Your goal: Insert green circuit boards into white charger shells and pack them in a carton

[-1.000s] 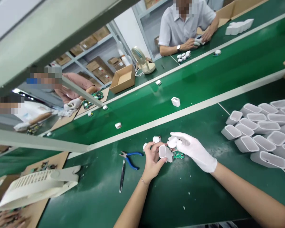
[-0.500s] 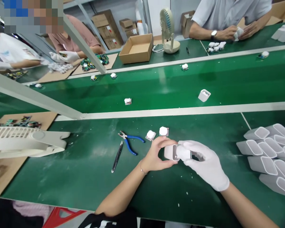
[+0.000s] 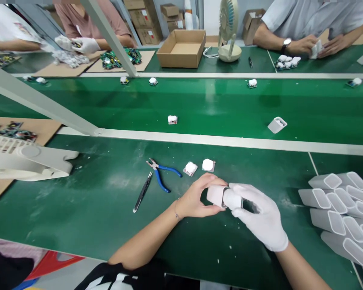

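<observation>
My bare left hand (image 3: 196, 198) is closed around a white plastic housing (image 3: 215, 195), its open end facing right. In a white glove, my right hand (image 3: 261, 213) pinches a small circuit board with a white padded top (image 3: 232, 199). The padded part sits at the mouth of the housing; how far inside it reaches is hidden. Just beyond my left hand lie two similar padded boards, one (image 3: 190, 168) left of the other (image 3: 208, 164). Blue-handled pliers (image 3: 162, 174) and black tweezers (image 3: 142, 192) rest to the left.
Several empty white housings (image 3: 335, 221) lie stacked at right. A white fan (image 3: 30, 157) lies at left. Past a pale rail (image 3: 181, 139), a green conveyor belt (image 3: 211, 104) carries padded boards and a filled housing (image 3: 277, 125). Co-workers handle parts on the far side, near a cardboard box (image 3: 181, 49).
The padded board has moved a little closer into the housing's mouth. My view has tilted and shifted, so the belt and far bench appear higher. Both hands keep their hold.
</observation>
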The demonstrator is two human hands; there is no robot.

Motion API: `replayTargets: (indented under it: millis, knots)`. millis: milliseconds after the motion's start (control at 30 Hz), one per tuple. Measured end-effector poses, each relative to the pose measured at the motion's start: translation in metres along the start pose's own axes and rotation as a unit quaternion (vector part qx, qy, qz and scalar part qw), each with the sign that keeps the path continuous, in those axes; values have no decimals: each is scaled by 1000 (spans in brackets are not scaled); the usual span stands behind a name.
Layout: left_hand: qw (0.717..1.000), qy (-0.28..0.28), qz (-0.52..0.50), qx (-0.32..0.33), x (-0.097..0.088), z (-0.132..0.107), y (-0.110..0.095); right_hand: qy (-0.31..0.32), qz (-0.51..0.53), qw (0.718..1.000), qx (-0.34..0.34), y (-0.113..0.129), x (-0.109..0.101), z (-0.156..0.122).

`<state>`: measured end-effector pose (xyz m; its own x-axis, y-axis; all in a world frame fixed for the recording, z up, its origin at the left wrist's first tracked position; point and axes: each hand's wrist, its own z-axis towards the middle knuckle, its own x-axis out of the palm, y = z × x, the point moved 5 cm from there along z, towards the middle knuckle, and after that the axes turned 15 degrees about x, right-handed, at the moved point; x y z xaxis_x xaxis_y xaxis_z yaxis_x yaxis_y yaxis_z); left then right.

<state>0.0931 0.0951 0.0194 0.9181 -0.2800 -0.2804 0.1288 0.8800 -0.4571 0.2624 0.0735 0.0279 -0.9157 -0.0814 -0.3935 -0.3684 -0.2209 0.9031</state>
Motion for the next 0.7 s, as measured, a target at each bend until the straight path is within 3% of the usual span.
replayTargets:
  millis: [200, 467, 700]
  knots:
    - [1000, 0, 11, 3, -1, -2, 1, -25, -99, 992, -79, 9, 2, -3]
    - [1000, -11, -4, -1, 0, -6, 0, -34, -201, 957, -206, 22, 4, -9]
    - [1000, -17, -16, -5, 1, -5, -1, -5, -207, 961, -185, 25, 3, -5]
